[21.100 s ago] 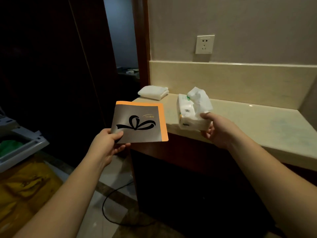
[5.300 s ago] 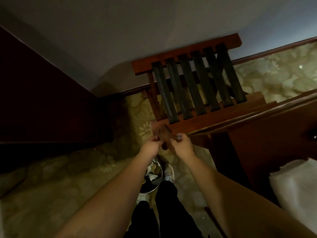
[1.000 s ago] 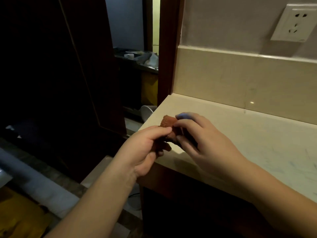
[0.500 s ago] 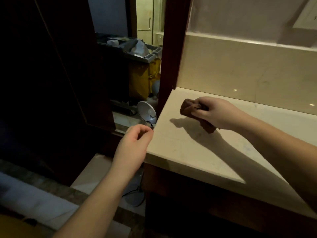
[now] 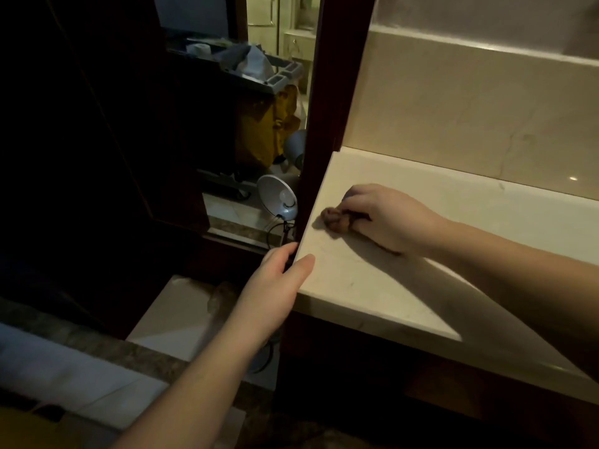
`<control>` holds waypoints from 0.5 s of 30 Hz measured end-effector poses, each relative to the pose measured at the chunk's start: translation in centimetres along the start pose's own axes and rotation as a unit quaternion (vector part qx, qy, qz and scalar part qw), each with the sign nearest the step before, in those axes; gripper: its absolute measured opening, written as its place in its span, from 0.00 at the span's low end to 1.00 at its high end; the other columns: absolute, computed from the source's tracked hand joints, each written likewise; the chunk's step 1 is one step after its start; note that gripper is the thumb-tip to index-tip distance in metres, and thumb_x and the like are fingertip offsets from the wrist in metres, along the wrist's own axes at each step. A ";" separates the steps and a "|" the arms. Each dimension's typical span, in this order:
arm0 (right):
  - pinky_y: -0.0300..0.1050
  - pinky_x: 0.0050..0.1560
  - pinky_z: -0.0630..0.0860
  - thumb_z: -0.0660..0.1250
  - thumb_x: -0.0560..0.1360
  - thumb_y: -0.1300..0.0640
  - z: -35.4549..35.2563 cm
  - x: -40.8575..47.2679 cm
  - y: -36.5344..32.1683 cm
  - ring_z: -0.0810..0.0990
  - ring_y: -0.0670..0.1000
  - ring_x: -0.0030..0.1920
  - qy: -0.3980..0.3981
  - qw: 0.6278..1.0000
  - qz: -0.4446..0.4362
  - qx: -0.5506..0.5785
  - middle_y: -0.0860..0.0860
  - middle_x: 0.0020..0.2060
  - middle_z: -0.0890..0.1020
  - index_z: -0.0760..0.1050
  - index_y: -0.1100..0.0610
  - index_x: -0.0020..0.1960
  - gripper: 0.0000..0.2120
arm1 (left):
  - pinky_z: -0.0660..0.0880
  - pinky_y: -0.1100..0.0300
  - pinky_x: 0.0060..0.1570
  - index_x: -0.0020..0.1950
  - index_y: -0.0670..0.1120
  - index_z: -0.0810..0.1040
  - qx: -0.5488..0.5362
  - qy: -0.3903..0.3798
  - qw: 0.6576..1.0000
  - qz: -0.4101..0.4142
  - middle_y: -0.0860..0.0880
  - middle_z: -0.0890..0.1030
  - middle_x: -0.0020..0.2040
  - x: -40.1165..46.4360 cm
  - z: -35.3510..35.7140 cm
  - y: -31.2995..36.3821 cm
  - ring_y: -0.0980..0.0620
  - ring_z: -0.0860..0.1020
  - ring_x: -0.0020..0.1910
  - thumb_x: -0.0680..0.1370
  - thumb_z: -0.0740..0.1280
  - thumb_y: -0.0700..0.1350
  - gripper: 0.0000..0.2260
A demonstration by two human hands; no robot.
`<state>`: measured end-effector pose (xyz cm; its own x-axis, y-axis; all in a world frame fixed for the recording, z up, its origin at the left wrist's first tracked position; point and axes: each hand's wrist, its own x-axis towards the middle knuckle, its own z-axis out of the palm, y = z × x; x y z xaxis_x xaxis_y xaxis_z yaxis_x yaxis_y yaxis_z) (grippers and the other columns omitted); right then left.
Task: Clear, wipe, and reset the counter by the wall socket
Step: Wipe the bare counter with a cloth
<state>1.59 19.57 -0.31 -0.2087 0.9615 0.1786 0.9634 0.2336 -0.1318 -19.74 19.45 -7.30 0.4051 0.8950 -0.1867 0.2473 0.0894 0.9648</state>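
Note:
A cream stone counter [image 5: 372,286] runs along a matching backsplash [image 5: 453,118]. My right hand [image 5: 385,218] grips a bunched brown cloth [image 5: 335,220] and presses it on the counter near its left end. My left hand [image 5: 278,280] holds the counter's front left corner, thumb on top and fingers curled over the side edge. The wall socket is out of view.
A dark wooden post [image 5: 324,108] rises at the counter's left end. Beyond it stand a housekeeping cart with a yellow bag [image 5: 265,121] and a grey tray [image 5: 259,69]. A small white lamp [image 5: 278,197] with a cable sits on the floor by the post.
My right hand has slid the cloth left, closer to the counter's side edge. My left hand moved up from the air and took hold of the counter's corner.

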 end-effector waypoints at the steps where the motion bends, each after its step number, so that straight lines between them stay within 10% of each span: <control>1: 0.46 0.52 0.70 0.66 0.74 0.62 0.1 1.1 0.9 0.76 0.57 0.55 0.006 1.000 0.016 -0.001 0.55 0.53 0.79 0.80 0.57 0.58 0.13 | 0.70 0.54 0.64 0.72 0.53 0.70 -0.004 -0.002 1.000 0.002 0.56 0.74 0.66 0.0 0.0 0.0 0.58 0.74 0.62 0.79 0.64 0.54 0.22; 15: 0.44 0.52 0.68 0.64 0.75 0.61 1.1 6.1 5.0 0.76 0.57 0.55 0.031 0.999 0.033 -0.023 0.55 0.55 0.78 0.79 0.57 0.60 0.14 | 0.71 0.63 0.56 0.73 0.53 0.69 -0.010 0.008 1.000 0.009 0.57 0.73 0.66 0.0 0.3 -0.1 0.61 0.73 0.61 0.80 0.63 0.53 0.21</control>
<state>4.91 26.80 -0.92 -0.1350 0.9635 0.2312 0.9818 0.1615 -0.0999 -19.56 19.30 -7.49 0.3957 0.9030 -0.1674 0.2230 0.0823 0.9713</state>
